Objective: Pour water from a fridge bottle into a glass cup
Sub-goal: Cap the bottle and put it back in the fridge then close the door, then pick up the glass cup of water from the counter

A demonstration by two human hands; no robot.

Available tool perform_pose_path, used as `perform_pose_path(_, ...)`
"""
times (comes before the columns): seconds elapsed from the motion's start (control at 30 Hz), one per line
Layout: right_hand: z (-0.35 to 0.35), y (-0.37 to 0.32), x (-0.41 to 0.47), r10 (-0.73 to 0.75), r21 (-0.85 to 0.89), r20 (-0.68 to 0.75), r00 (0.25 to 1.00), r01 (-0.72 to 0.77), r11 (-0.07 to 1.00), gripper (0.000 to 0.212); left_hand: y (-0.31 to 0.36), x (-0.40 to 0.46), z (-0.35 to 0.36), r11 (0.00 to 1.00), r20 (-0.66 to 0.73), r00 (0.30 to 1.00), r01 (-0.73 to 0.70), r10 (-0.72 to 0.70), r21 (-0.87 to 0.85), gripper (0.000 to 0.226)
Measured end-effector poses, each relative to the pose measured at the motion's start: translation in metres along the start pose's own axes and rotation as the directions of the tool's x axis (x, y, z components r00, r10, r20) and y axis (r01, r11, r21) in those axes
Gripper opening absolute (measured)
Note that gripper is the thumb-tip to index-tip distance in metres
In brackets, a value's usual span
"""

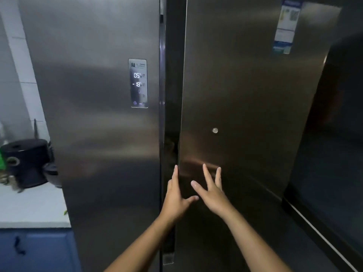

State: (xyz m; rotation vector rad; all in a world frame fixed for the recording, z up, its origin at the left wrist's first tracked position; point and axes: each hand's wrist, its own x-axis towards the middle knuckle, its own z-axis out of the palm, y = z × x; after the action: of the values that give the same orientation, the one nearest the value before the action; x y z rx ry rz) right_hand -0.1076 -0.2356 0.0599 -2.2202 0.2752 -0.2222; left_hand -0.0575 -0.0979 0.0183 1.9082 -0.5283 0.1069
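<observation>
While door is ajar: left hand (175,195) flat on dark steel right fridge door (245,107) edge, holding nothing.
Right hand (213,190): fingers spread, empty.
Risk: fingers slip — door swings shut.

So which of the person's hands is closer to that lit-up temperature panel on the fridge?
Left. The left hand lies at the right door's inner edge, below and just right of the display panel. The right hand is spread on that door's face, farther right.
</observation>
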Motion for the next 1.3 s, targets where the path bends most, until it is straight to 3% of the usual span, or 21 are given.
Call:
perform_pose_path(0.33, 0.021, 0.007, 0.061, -0.013, -0.131, 0.012, 1.000, 0.014, 0.991, 0.076, -0.023, 0.060, 0.002, 0.998, -0.064, 0.998, 0.000, 0.004, 0.064, 0.124)
perform_pose_path(0.6, 0.023, 0.004, 0.062, 0.009, -0.161, -0.034, 0.999, -0.014, 0.987, 0.075, -0.021, 0.062, -0.002, 0.997, -0.015, 0.999, 0.030, -0.029, 0.068, 0.122)
perform_pose_path(0.73, 0.039, -0.012, 0.053, -0.007, -0.088, -0.151, 0.989, -0.007, 0.996, 0.075, -0.022, 0.048, -0.026, 0.986, -0.005, 0.997, 0.082, -0.082, 0.148, 0.096)
perform_pose_path(0.87, 0.083, -0.063, 0.048, -0.194, 0.050, -0.042, 0.980, 0.196, 0.979, 0.063, -0.027, 0.021, -0.084, 0.947, -0.133, 0.983, 0.157, -0.124, 0.280, 0.055)
perform_pose_path(1.03, 0.163, -0.153, 0.039, -0.370, 0.136, 0.224, 0.902, 0.347, 0.928, 0.049, -0.035, -0.034, -0.212, 0.827, -0.391, 0.860, 0.461, -0.327, 0.323, 0.049)
perform_pose_path(1.3, 0.315, -0.329, -0.030, -0.622, 0.252, 0.501, 0.602, 0.586, 0.770, 0.049, -0.016, -0.181, -0.438, 0.595, -0.747, 0.523, 0.775, -0.410, 0.215, 0.048)
